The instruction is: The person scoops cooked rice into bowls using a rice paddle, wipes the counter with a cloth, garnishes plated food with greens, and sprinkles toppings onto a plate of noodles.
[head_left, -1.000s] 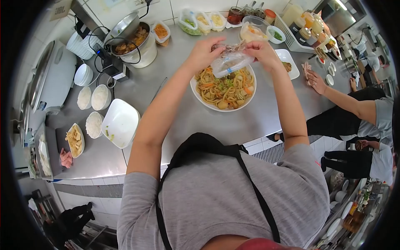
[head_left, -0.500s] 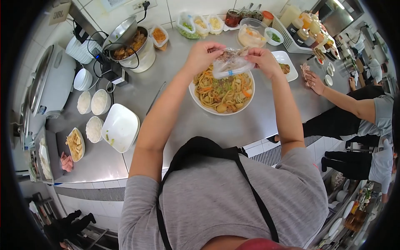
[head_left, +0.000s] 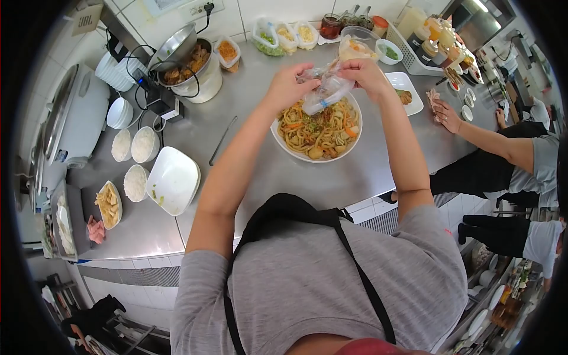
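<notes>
A clear plastic bag (head_left: 325, 94) hangs over the far side of a white bowl of noodles (head_left: 319, 133). My left hand (head_left: 291, 86) pinches one side of the bag, and my right hand (head_left: 362, 76) grips the other. The bag is crumpled and slanted; brownish bits top the noodles beneath it. Thick noodles, carrot pieces and green bits fill the bowl. Right of my right hand is a white square plate (head_left: 416, 92) with a browned food item. Behind it stands a clear plastic tub (head_left: 358, 44) of pale food.
At left are a white rectangular dish (head_left: 171, 180), several rice bowls (head_left: 135, 183), tongs or a similar slim metal utensil (head_left: 223, 140) and a pot (head_left: 204, 83). A white basket (head_left: 408, 53) of bottles stands back right. A co-worker's hand (head_left: 448, 115) rests on the counter at right.
The bag has tilted and bunched up more between my hands, and now looks emptier. My right hand has shifted slightly left. More brown bits show on the noodles.
</notes>
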`<state>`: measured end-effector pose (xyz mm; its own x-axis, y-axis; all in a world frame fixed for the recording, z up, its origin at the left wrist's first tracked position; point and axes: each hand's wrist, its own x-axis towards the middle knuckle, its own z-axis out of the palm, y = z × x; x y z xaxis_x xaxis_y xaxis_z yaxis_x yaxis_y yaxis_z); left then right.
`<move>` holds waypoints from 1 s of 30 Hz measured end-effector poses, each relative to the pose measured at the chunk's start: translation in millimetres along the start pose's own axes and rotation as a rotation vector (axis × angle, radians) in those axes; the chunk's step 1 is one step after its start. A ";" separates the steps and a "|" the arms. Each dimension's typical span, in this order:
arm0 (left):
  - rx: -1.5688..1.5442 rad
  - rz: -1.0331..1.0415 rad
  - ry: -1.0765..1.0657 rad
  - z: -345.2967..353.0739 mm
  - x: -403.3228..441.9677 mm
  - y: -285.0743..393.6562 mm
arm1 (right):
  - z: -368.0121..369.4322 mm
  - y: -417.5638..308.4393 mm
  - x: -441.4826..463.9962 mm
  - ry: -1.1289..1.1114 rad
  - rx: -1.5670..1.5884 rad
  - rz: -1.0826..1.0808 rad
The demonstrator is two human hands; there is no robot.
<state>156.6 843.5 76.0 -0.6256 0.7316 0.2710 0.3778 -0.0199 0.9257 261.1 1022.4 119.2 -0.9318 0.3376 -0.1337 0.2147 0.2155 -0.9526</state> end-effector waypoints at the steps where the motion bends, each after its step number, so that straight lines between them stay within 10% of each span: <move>1: 0.002 0.001 0.000 -1.7 0.6 -0.4 | 0.7 -0.8 3.3 0.001 0.001 -0.002; 9: -0.792 -0.539 0.091 -13.3 -0.6 -29.6 | 32.6 -48.3 32.7 0.108 -0.016 -0.116; 15: -1.193 -0.451 0.347 -30.2 -8.1 -51.5 | 72.3 -37.3 37.5 0.084 0.004 0.093; 30: -0.983 -0.443 0.640 -70.2 -68.2 -39.0 | 138.5 -32.0 184.9 0.174 0.006 -0.161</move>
<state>136.6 746.5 39.9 -0.8915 0.3488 -0.2890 -0.4453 -0.5583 0.7000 41.4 951.1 87.1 -0.8891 0.4526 0.0687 0.0654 0.2740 -0.9595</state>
